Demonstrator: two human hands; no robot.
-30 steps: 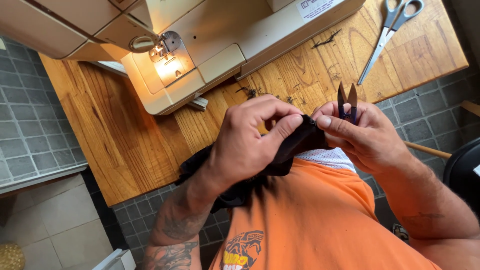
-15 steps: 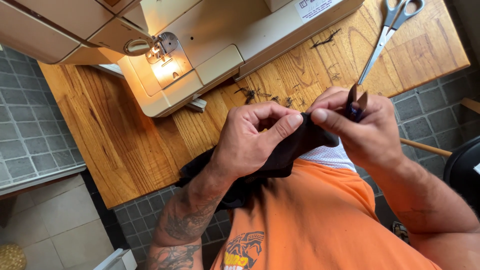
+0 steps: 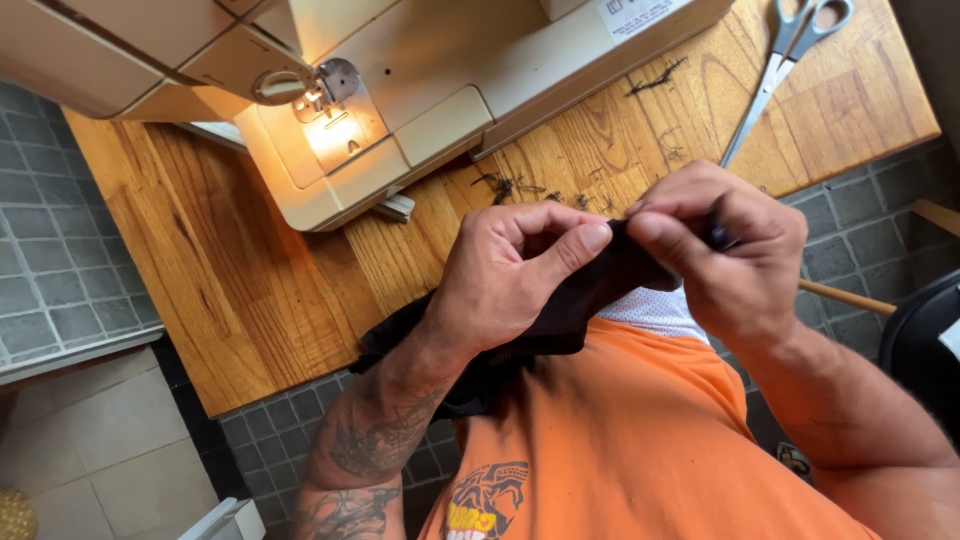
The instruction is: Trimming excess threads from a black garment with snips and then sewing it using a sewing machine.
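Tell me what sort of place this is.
Most likely a home sewing corner. A cream sewing machine with its lamp lit sits on a wooden table, grey-handled scissors lie near dark thread scraps, and both hands, left hand and right hand, pinch black fabric.

Wooden table, grey tiled floor

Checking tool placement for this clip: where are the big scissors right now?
In the head view, the scissors lie untouched on the wooden table at the upper right, beyond the right hand and to the right of the sewing machine.
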